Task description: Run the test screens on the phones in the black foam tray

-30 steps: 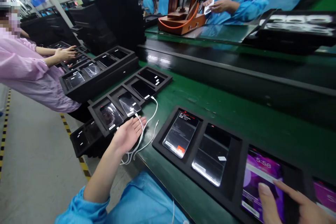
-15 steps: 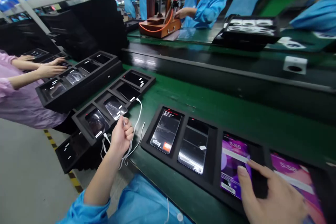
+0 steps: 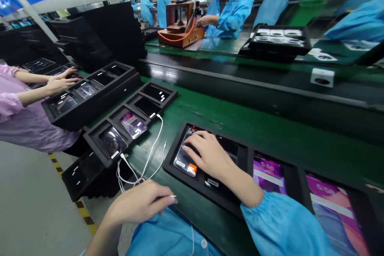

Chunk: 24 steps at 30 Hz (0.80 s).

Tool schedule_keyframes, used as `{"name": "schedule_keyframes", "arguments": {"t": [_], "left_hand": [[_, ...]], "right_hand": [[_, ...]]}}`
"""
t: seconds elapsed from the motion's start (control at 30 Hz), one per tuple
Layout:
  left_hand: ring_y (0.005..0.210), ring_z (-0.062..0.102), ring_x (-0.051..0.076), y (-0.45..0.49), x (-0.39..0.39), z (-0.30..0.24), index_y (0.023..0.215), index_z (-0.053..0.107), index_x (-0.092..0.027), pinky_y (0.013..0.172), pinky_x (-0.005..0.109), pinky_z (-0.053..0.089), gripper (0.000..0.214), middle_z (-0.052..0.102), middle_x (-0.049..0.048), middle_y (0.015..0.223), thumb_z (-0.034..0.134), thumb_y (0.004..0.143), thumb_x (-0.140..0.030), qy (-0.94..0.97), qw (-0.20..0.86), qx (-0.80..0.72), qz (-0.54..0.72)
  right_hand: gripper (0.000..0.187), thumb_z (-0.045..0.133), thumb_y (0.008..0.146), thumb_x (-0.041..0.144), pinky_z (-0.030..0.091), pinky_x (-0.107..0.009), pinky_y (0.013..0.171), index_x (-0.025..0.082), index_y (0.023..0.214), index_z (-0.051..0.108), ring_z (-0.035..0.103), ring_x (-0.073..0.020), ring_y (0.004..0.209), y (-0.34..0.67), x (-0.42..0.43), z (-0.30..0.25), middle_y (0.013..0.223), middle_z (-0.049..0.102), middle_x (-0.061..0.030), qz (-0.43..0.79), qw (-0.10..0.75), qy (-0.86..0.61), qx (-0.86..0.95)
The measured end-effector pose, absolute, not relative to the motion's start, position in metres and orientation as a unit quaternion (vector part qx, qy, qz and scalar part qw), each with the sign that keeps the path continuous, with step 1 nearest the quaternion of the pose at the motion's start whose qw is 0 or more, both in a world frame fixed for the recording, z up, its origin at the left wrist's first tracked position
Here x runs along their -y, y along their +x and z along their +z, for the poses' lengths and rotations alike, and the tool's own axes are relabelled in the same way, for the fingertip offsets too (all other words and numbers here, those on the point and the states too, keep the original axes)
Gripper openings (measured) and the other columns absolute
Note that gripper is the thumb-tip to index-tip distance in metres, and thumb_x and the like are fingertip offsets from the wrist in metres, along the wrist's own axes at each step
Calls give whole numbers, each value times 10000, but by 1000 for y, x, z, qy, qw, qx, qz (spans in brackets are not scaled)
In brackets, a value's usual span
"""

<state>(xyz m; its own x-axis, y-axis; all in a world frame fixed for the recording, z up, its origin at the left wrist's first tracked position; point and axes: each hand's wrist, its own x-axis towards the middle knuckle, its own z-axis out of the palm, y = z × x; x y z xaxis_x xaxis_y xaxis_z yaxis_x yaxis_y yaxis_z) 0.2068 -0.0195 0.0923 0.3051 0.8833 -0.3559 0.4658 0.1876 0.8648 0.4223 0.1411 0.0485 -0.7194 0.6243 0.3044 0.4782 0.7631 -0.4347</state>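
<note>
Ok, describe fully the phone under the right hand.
The phone has a dark, glossy, glass-like face, with small white and red print at the top, a pale label at lower left and an orange patch at lower right. It lies face up in the leftmost compartment of a black tray. The right hand hides part of it; whether it touches is unclear.

The left hand (image 3: 144,201) is hanging at seven o'clock in the view, back upward, fingers curling and pointing towards three; thumb and forefinger are – as far as this angle shows – pressing together. Its forearm (image 3: 103,230) is slanting back towards eight. The right hand (image 3: 208,154), near centre at five o'clock, is lying palm down, fingers spreading towards nine – its forearm (image 3: 244,186) trailing towards four.
</note>
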Motion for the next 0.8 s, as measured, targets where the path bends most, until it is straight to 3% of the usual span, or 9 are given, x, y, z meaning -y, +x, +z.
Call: {"name": "schedule_keyframes", "arguments": {"t": [0.1,0.17,0.3,0.43,0.6,0.8], "left_hand": [[581,613,148,218,14,73,1086,743,-188,616,257,482,550,720,15,739,483,1068,-672,517,627,-538,225],[585,618,150,225,11,59,1142,706,-156,608,266,485,634,732,34,774,502,1028,-745,468,648,-537,269],[593,623,148,231,9,42,1131,692,-141,624,277,490,639,737,42,781,536,1012,-749,447,660,-529,292],[612,624,144,230,11,38,1091,706,-159,639,270,485,545,735,25,771,564,1034,-681,442,672,-514,298],[636,609,142,230,11,38,1088,737,-159,660,265,479,511,749,28,776,573,1046,-641,450,674,-505,297],[671,633,150,228,13,45,986,688,-171,696,279,501,533,799,65,825,561,1033,-687,451,670,-504,307]], "right_hand": [[341,468,1171,365,429,-450,1085,206,1034,736,594,-279,1166,405,-156,46,1051,765,-76,165,158,-170,959],[395,465,1174,400,425,-440,1006,197,969,736,578,-270,1063,399,-161,45,988,746,-83,142,126,-144,971],[541,410,1185,468,379,-426,872,192,859,741,536,-250,943,393,-165,49,926,711,-94,108,68,-121,984],[609,440,1170,545,358,-435,915,173,813,765,580,-253,970,390,-171,51,924,725,-103,113,29,-87,989],[671,444,1151,630,347,-412,856,172,757,737,589,-208,761,384,-181,54,723,702,-67,147,-38,-82,985],[746,360,1155,665,373,-379,840,200,665,678,566,-185,681,359,-164,70,677,665,-59,204,-25,-117,972]]}}
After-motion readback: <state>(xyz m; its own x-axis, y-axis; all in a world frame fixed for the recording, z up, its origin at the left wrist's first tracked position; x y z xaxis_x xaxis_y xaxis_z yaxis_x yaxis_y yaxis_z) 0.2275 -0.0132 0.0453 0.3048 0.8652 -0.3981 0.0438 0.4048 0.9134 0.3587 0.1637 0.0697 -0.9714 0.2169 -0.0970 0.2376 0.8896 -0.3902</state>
